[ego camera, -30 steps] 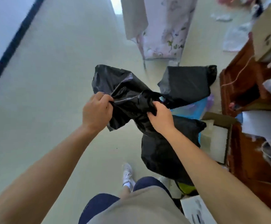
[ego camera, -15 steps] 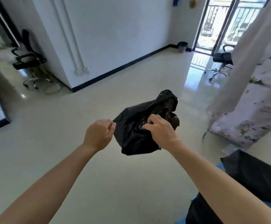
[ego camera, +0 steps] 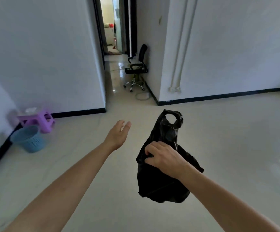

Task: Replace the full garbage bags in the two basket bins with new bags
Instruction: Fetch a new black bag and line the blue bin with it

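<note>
Two bare forearms reach out over a pale, glossy tiled floor [ego camera: 227, 148]. The right hand [ego camera: 165, 158] pinches a crumpled black garbage bag [ego camera: 162, 183] at a fold near its middle, fingers curled into the plastic. The bag hangs in the air right of centre, off the floor. Its long axis runs near-upright: the closed bottom sags toward the person and the handle loop [ego camera: 177, 117] sticks up and away. The left hand [ego camera: 119, 133], a little farther out and apart from the bag, is spread with straight fingers and holds nothing. Open floor stretches ahead and to both sides. At far left a blue basket bin [ego camera: 29, 138] stands near the black baseboard [ego camera: 79, 113], with a purple stool [ego camera: 37, 119] just behind it. Beyond, white walls frame a narrow corridor with a black office chair [ego camera: 135, 69]. Two white pipes [ego camera: 177, 64] climb the right-hand wall.
</note>
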`<control>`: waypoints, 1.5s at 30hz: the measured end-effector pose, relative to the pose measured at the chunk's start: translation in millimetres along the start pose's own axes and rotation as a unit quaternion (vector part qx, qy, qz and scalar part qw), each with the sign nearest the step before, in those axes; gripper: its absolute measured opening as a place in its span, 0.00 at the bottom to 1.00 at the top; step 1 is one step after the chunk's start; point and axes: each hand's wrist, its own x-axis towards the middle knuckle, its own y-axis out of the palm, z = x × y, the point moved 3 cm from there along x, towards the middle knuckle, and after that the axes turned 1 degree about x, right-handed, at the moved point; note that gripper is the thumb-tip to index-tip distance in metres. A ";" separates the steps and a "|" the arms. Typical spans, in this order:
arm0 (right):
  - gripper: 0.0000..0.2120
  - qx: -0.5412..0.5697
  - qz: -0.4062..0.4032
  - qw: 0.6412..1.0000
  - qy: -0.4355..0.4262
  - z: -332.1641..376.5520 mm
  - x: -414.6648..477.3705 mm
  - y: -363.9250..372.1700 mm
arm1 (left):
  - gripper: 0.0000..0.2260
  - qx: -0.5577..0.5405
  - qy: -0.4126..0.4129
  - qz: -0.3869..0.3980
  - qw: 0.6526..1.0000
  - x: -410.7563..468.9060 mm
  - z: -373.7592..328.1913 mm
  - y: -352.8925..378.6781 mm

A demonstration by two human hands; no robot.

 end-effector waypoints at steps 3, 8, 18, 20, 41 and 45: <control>0.08 0.049 -0.034 0.994 -0.087 13.0 66.6 47.4 | 0.29 -0.058 -0.083 -0.031 0.994 24.9 53.1 -53.6; 0.11 0.125 -0.065 0.963 -0.230 24.5 182.3 126.3 | 0.34 -0.076 -0.158 -0.110 0.978 78.1 126.4 -141.7; 0.10 0.138 -0.041 0.867 -0.476 21.5 401.4 227.2 | 0.36 -0.103 -0.225 -0.210 0.946 166.0 208.9 -305.9; 0.11 0.142 -0.040 0.844 -0.516 31.8 434.3 246.8 | 0.35 -0.122 -0.254 -0.253 0.926 169.5 225.2 -329.7; 0.29 0.066 0.291 0.937 -0.181 53.8 826.3 461.0 | 0.46 0.201 -0.414 0.011 0.888 301.3 501.6 -603.2; 0.24 0.107 0.332 0.929 -0.120 32.3 882.0 515.6 | 0.34 0.317 -0.368 0.146 0.862 360.0 527.3 -626.1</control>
